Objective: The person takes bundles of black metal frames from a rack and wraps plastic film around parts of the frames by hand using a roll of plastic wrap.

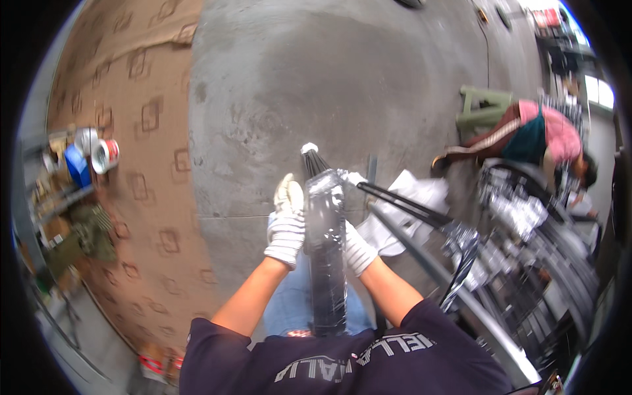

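Observation:
A long black bundle of bars (327, 257), wrapped in shiny clear film, stands lengthwise in front of my body. Its far end narrows to thin dark bars with a white wrapped tip (309, 149). My left hand (287, 214), in a white striped glove, is along the left side of the bundle with its fingers stretched out and close together. On the other side, my right hand (357, 250) wears a similar glove and lies against the bundle, which hides its fingers.
Film-wrapped black bars (415, 209) and a grey metal rail (454, 280) slant across my right, beside white sheeting (401, 210). Farther right, a person in pink (556, 135) bends over near a green stool (480, 108) and piled black parts (526, 230). Brown patterned covering (148, 164) spans the left floor.

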Demonstrator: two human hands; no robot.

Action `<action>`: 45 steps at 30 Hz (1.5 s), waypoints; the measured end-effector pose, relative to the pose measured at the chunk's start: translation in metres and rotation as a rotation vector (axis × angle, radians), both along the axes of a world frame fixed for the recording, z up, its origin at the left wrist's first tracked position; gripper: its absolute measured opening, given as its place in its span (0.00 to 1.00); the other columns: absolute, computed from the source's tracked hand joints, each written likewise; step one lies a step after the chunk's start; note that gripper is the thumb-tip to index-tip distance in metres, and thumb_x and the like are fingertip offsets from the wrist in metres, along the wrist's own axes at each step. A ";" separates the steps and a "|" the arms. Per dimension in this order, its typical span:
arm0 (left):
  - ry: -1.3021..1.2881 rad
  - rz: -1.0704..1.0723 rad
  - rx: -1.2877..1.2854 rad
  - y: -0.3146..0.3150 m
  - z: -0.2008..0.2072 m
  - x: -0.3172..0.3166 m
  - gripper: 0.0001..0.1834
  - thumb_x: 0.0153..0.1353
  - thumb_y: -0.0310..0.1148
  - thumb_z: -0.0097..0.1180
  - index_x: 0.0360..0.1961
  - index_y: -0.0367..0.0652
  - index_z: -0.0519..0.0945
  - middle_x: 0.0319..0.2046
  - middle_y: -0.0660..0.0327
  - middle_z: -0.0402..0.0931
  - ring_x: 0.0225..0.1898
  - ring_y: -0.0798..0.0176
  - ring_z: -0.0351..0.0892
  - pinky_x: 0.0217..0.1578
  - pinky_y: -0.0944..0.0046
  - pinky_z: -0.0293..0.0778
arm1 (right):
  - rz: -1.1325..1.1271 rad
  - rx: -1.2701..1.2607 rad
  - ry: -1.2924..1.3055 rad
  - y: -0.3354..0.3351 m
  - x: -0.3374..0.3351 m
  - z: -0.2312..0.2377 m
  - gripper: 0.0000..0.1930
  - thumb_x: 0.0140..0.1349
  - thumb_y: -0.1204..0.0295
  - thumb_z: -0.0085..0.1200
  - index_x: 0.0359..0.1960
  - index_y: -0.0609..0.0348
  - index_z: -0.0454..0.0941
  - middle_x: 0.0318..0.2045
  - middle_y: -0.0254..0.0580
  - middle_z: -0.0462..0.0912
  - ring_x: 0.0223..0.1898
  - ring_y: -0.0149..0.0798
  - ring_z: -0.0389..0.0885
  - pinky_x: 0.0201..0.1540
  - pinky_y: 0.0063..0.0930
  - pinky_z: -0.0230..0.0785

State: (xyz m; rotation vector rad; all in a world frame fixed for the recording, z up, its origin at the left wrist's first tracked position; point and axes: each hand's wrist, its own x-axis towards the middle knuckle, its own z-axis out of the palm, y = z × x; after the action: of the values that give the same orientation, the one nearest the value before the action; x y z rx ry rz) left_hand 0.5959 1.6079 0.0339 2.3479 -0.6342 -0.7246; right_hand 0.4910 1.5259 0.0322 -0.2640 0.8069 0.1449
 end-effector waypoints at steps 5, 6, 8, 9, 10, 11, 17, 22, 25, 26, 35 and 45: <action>0.387 0.064 -0.208 -0.020 0.091 0.049 0.17 0.62 0.41 0.44 0.43 0.40 0.74 0.36 0.54 0.77 0.41 0.60 0.76 0.45 0.65 0.67 | -0.474 0.371 0.035 0.018 0.037 0.045 0.10 0.60 0.64 0.49 0.36 0.57 0.75 0.28 0.31 0.78 0.28 0.28 0.75 0.33 0.19 0.70; 0.325 -0.057 0.043 -0.038 0.119 0.060 0.21 0.61 0.47 0.45 0.41 0.40 0.76 0.33 0.52 0.78 0.40 0.57 0.77 0.45 0.64 0.68 | -0.654 0.491 0.004 0.018 0.049 0.060 0.09 0.61 0.65 0.49 0.36 0.58 0.74 0.29 0.31 0.78 0.29 0.27 0.75 0.33 0.19 0.70; 0.144 -0.438 0.580 -0.085 0.156 0.068 0.38 0.49 0.68 0.41 0.38 0.41 0.77 0.34 0.51 0.78 0.40 0.53 0.77 0.42 0.61 0.68 | -0.512 0.377 -0.043 0.039 0.029 0.007 0.11 0.58 0.64 0.53 0.36 0.59 0.73 0.30 0.32 0.78 0.30 0.27 0.75 0.33 0.19 0.69; 0.078 -0.581 0.735 -0.093 0.164 0.068 0.39 0.48 0.68 0.42 0.41 0.41 0.76 0.34 0.51 0.78 0.38 0.55 0.77 0.40 0.63 0.69 | -0.406 0.281 0.031 0.047 0.032 0.010 0.13 0.56 0.64 0.54 0.37 0.59 0.73 0.30 0.33 0.78 0.30 0.27 0.75 0.34 0.19 0.69; 0.017 -0.809 0.862 -0.118 0.150 0.069 0.41 0.46 0.69 0.43 0.45 0.41 0.75 0.35 0.51 0.77 0.36 0.56 0.78 0.39 0.65 0.69 | -0.380 0.155 0.136 0.040 0.038 0.002 0.14 0.55 0.63 0.56 0.37 0.60 0.73 0.30 0.34 0.78 0.30 0.27 0.76 0.34 0.19 0.69; 0.063 -0.940 0.959 -0.138 0.148 0.067 0.37 0.46 0.64 0.47 0.43 0.40 0.76 0.32 0.50 0.78 0.33 0.57 0.78 0.36 0.64 0.71 | -0.310 0.045 0.228 0.038 0.042 0.005 0.16 0.53 0.62 0.57 0.38 0.60 0.72 0.30 0.35 0.78 0.30 0.28 0.76 0.34 0.20 0.69; 0.082 -1.117 1.399 -0.177 0.134 0.035 0.20 0.44 0.40 0.56 0.39 0.43 0.79 0.27 0.57 0.78 0.30 0.60 0.79 0.27 0.61 0.77 | -0.563 0.089 0.129 0.038 0.036 0.020 0.19 0.50 0.60 0.58 0.39 0.59 0.71 0.27 0.38 0.77 0.23 0.32 0.75 0.24 0.24 0.69; -0.196 -1.418 1.375 -0.170 0.120 0.016 0.26 0.44 0.51 0.60 0.42 0.46 0.78 0.35 0.53 0.78 0.36 0.56 0.79 0.36 0.60 0.75 | -0.603 0.050 0.115 0.035 0.034 0.019 0.21 0.44 0.60 0.59 0.39 0.56 0.71 0.24 0.37 0.76 0.19 0.32 0.74 0.15 0.25 0.66; -0.267 -1.164 1.287 -0.159 0.114 0.018 0.28 0.38 0.50 0.66 0.37 0.40 0.80 0.34 0.52 0.79 0.36 0.56 0.79 0.36 0.62 0.75 | -0.666 0.185 0.077 0.041 0.036 0.015 0.22 0.44 0.59 0.60 0.38 0.55 0.70 0.24 0.36 0.75 0.19 0.33 0.74 0.13 0.26 0.65; -0.321 -1.156 1.274 -0.158 0.115 0.016 0.30 0.37 0.50 0.67 0.37 0.37 0.80 0.34 0.50 0.79 0.36 0.56 0.79 0.37 0.62 0.75 | -0.696 0.230 0.065 0.045 0.040 0.010 0.22 0.43 0.58 0.60 0.38 0.55 0.70 0.25 0.35 0.75 0.19 0.33 0.74 0.13 0.26 0.66; -0.077 -1.027 1.221 -0.147 0.097 0.036 0.29 0.36 0.51 0.67 0.33 0.37 0.79 0.22 0.58 0.78 0.21 0.66 0.79 0.22 0.66 0.75 | -0.771 0.221 -0.021 0.041 0.022 0.013 0.26 0.47 0.58 0.63 0.45 0.53 0.67 0.31 0.34 0.76 0.28 0.32 0.75 0.28 0.29 0.70; -0.493 -0.941 1.036 -0.123 0.110 0.016 0.27 0.35 0.40 0.67 0.36 0.38 0.74 0.34 0.48 0.77 0.39 0.49 0.78 0.40 0.58 0.73 | -0.774 0.301 0.007 0.058 0.039 0.016 0.30 0.46 0.58 0.63 0.48 0.54 0.64 0.34 0.38 0.74 0.28 0.34 0.75 0.25 0.29 0.70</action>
State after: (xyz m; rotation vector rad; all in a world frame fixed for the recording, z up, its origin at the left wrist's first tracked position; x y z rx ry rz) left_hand 0.6116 1.4851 0.1442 3.1437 -2.0627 -1.0170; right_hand 0.5296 1.5835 0.0483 0.3407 0.8320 -0.4592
